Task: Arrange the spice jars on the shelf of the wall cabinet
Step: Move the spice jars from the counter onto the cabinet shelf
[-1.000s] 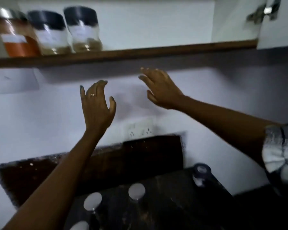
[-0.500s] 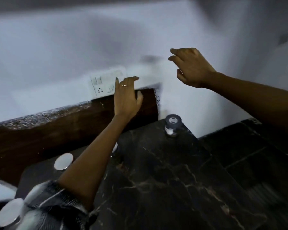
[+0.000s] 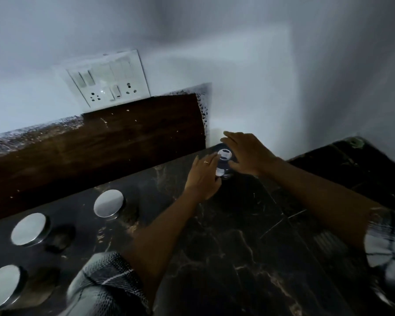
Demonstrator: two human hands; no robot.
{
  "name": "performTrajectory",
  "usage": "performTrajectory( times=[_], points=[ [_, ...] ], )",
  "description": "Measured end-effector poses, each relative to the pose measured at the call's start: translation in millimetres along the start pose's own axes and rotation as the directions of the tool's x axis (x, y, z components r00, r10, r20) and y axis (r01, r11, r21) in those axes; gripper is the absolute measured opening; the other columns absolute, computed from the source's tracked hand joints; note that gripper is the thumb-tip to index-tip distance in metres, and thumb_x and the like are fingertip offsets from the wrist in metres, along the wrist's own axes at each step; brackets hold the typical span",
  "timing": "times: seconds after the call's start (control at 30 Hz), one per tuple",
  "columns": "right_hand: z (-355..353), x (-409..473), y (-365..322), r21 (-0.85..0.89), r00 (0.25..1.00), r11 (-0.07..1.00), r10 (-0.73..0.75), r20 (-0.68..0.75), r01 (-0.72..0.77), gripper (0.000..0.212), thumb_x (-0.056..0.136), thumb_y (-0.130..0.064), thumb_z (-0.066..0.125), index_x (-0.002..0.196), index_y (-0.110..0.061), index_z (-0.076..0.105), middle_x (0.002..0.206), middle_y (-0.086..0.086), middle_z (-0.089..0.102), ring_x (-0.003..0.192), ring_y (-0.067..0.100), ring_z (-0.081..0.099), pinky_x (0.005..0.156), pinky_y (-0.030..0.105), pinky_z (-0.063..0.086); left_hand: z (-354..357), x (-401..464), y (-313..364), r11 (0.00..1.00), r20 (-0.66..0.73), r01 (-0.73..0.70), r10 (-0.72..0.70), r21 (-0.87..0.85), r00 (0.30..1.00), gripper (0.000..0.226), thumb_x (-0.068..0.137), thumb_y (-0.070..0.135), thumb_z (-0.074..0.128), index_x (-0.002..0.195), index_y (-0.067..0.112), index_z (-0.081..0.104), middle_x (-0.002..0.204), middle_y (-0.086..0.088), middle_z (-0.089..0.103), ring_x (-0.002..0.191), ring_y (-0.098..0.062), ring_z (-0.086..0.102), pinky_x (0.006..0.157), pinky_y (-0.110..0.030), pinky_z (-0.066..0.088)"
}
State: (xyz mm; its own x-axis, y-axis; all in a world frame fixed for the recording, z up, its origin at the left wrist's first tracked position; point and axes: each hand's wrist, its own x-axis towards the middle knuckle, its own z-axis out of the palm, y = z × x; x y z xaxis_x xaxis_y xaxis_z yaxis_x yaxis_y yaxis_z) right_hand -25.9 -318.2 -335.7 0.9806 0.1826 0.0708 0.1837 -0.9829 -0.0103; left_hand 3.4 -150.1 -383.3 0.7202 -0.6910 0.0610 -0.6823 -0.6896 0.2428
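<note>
Spice jar: a small clear jar (image 3: 224, 164) with a dark lid stood on the dark marble counter (image 3: 226, 236), at about 1 o'clock from frame centre, close to the back wall.
Left hand: the left hand (image 3: 204, 176) lay against the jar's 9 o'clock side, fingers loosely curved; a full grip could not be told.
Right hand: the right hand (image 3: 244, 153) reached over from 3 o'clock, fingers spread wide around the lid, apparently not yet clamped.
Step in hand: judged to be the pick-up of this jar for the cabinet shelf, which was out of view.
Next move: probably closing both hands on the jar, then lifting straight toward 12 o'clock.
Other jars: three shiny lids (image 3: 108, 203) (image 3: 29, 228) (image 3: 2, 286) waited toward 8 o'clock, well apart from the hands.
Edges: a brown backsplash (image 3: 100, 142) ended just beside the jar at 10 o'clock; a switch plate (image 3: 107, 78) sat on the wall above it.
Open room: bare counter lay toward 6 o'clock, and the wall overhead looked clear for lifting.
</note>
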Motion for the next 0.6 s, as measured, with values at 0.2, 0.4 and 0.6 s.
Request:
performTrajectory(
  times=[0.2, 0.4, 0.6],
  points=[
    [46, 6, 10, 0.093, 0.986, 0.994, 0.049, 0.158, -0.065, 0.088, 0.082, -0.055, 0.056, 0.149, -0.014, 0.016, 0.158, 0.012, 0.005, 0.143, 0.032, 0.013, 0.116, 0.045, 0.017, 36, 10, 0, 1.000, 0.093, 0.019, -0.019, 0.001, 0.995, 0.078, 0.087, 0.034, 0.057, 0.150, 0.015, 0.014, 0.157, -0.004, 0.017, 0.145, -0.023, 0.016, 0.118, -0.040, 0.005],
    [58, 22, 5, 0.136, 0.932, 0.970, 0.148, 0.331, -0.203, 0.099, 0.077, -0.046, 0.068, 0.150, -0.026, 0.004, 0.158, 0.009, -0.009, 0.143, 0.039, 0.003, 0.111, 0.058, 0.015, 41, 6, -2, 0.999, 0.028, 0.004, -0.003, -0.039, 1.000, 0.076, 0.085, 0.030, 0.059, 0.148, 0.014, 0.021, 0.155, -0.006, 0.025, 0.142, -0.022, 0.022, 0.118, -0.040, 0.008],
    [56, 27, -8, 0.089, 0.931, 0.969, 0.192, 0.310, -0.230, 0.089, 0.078, -0.046, 0.067, 0.147, -0.035, 0.013, 0.152, 0.014, 0.008, 0.135, 0.043, 0.019, 0.105, 0.059, 0.031, 41, -11, -3, 0.999, 0.037, 0.005, -0.003, -0.053, 0.999, 0.073, 0.085, 0.029, 0.056, 0.147, 0.014, 0.021, 0.153, -0.006, 0.027, 0.141, -0.021, 0.024, 0.117, -0.038, 0.005]
  ],
)
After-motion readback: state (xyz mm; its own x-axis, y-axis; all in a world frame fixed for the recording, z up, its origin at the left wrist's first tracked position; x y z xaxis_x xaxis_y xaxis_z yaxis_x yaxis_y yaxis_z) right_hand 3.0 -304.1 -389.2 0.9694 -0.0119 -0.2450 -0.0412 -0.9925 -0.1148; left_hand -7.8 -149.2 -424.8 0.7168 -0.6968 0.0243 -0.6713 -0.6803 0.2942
